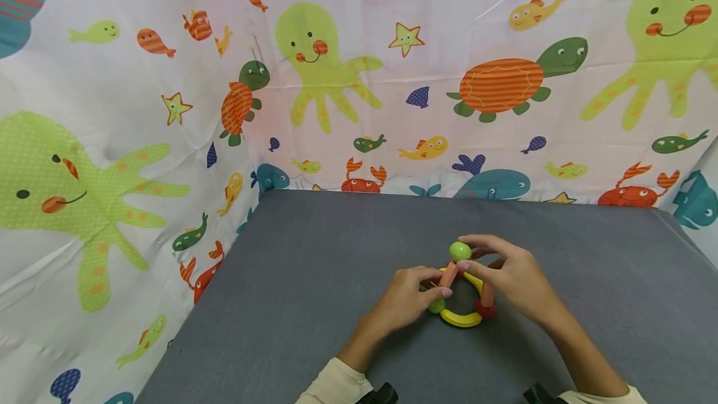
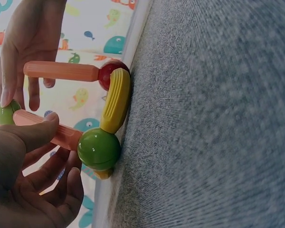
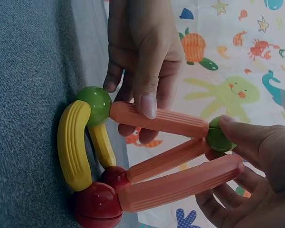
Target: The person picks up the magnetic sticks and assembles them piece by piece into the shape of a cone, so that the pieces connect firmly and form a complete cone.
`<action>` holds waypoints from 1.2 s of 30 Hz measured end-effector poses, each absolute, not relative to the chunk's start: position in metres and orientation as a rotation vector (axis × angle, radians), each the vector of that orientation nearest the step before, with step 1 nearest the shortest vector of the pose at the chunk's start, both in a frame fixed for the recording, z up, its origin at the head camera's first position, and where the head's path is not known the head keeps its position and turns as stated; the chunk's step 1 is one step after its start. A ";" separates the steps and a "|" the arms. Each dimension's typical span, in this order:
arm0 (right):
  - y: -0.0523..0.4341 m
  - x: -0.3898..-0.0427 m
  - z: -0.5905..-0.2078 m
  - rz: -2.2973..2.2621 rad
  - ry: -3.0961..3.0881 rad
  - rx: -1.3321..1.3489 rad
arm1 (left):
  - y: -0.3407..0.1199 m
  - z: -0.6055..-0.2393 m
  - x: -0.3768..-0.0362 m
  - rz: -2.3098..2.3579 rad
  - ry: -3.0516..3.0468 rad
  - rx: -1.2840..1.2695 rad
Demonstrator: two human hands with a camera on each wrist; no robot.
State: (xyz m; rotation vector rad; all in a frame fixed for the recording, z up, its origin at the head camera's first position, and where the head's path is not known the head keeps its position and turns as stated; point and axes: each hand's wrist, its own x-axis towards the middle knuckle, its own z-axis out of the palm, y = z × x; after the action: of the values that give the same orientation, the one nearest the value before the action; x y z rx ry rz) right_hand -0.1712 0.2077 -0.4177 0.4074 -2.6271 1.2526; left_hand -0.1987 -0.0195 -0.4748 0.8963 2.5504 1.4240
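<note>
Orange ribbed rod point(image 1: 448, 276) sits pinched in the left hand point(image 1: 405, 299), thumb on top. Further right, the right hand point(image 1: 507, 276) pinches the top green ball point(image 1: 460, 250). The toy frame point(image 1: 463, 295), with yellow curved base pieces and red and green balls, stands near the table's point(image 1: 280, 304) near edge.

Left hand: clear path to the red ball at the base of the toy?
Probably yes. The left hand pinches an orange rod beside it; the red ball sits uncovered on the table, with the right hand up at the top green ball.
</note>
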 end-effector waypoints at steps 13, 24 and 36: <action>0.208 -0.170 -0.418 1.266 -2.628 0.439 | -0.020 -0.476 -0.199 1.429 2.541 0.901; 0.230 -0.170 -0.407 1.339 -2.724 0.578 | -0.021 -0.476 -0.198 1.435 2.536 0.888; 0.262 -0.175 -0.408 1.475 -2.897 0.702 | -0.019 -0.473 -0.197 1.430 2.563 0.889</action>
State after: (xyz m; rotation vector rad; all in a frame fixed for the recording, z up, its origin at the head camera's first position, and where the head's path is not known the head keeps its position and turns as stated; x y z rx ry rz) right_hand -0.1751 0.2622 -0.4077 0.7019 -2.8974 1.4748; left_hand -0.1965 -0.0190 -0.4732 0.8888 2.5625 1.4300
